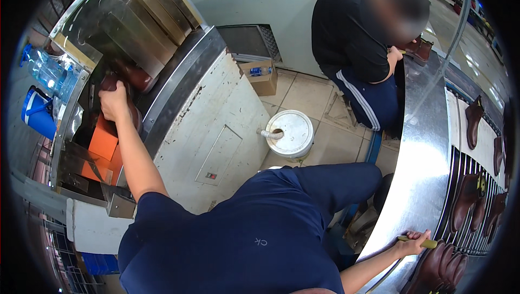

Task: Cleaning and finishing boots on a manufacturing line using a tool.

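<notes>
Step judged shoe handling, loading or unloading unclear: left hand [115,101] gripping brown shoe [109,81] below the machine's [187,99] metal flaps [135,20], right hand [411,245] closed round yellow-green handle [429,244] by desk [420,169]; next move calls for flap clearance.

Beige tiled floor [311,91], steel bench [422,147]

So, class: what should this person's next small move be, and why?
Probably ease the brown boot clear of the hanging strips with the left hand: that hand grips it close by them, while the right hand is occupied, holding a yellow-green handle.
</notes>
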A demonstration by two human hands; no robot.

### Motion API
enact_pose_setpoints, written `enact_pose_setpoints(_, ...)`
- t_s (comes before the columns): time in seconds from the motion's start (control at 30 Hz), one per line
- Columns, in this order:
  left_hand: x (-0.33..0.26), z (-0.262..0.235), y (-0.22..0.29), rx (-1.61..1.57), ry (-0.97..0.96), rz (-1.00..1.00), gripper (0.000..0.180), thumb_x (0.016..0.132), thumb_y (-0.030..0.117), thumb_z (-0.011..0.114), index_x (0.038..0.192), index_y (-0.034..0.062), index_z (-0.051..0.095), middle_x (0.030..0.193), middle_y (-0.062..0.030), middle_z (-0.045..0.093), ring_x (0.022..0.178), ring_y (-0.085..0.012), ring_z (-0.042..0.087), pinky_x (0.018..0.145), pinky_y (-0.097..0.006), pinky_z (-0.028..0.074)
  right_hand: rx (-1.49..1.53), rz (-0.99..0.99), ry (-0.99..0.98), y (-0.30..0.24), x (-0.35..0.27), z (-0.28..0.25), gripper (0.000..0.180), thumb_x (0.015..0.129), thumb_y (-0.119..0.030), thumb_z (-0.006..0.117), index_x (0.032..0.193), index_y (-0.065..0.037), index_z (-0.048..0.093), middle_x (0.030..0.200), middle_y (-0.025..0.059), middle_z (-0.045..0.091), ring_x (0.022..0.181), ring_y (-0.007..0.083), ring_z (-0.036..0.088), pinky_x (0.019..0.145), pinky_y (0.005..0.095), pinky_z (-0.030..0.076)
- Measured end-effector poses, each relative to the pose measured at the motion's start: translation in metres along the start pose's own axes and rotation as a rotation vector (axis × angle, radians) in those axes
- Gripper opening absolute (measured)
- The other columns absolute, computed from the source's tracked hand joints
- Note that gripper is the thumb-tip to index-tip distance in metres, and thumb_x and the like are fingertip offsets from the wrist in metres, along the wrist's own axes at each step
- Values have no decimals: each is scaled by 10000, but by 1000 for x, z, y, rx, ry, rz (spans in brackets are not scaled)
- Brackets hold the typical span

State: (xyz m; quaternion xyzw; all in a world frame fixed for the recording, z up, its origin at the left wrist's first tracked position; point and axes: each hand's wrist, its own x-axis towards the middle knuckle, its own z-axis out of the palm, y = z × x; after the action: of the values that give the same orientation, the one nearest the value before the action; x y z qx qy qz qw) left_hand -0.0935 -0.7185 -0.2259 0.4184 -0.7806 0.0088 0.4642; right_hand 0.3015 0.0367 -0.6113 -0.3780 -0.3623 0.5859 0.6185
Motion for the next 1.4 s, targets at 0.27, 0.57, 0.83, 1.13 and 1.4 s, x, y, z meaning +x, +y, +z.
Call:
enact_pose_setpoints(0.27,67,68,14,72,-367,-175,883,806,467,712,1445,-81,447,1438,-263,591,1310,-366,614,1074,-445,504,-13,10,16,-9,-2,3,194,1020,-242,701,998,-67,618,612,-57,366,507,51,341,473,228,323)
enact_pose_setpoints(0.57,-45,45,6,101,-454,231,1119,802,909,499,1669,297,145,1681,-337,114,1443,-587,356,1162,-599,365,-25,10,7,-7,-1,0,183,1025,-220,688,995,-58,609,614,-52,366,506,55,328,473,228,310)
enact_pose_setpoints(0.83,-35,48,48,196,-478,107,1177,752,963,476,1663,260,231,1701,-305,79,1532,-546,196,1073,-784,327,19,7,-40,-4,5,-1,174,1026,-214,688,977,-65,612,610,-50,374,497,59,347,464,235,331)
enact_pose_setpoints(1.13,147,92,-79,423,-570,-14,1038,894,839,442,1608,90,368,1697,-290,132,1575,-425,194,1238,-568,254,98,128,-133,48,22,30,180,1028,-226,683,1007,-63,610,611,-49,380,489,56,349,456,231,326)
enact_pose_setpoints(1.4,17,135,74,-43,-391,1002,604,1016,617,432,1339,165,667,1477,-123,581,1390,-388,497,1148,-587,363,-25,5,-31,-11,-6,7,176,1035,-206,661,1000,-46,598,620,-50,366,494,53,338,470,230,316)
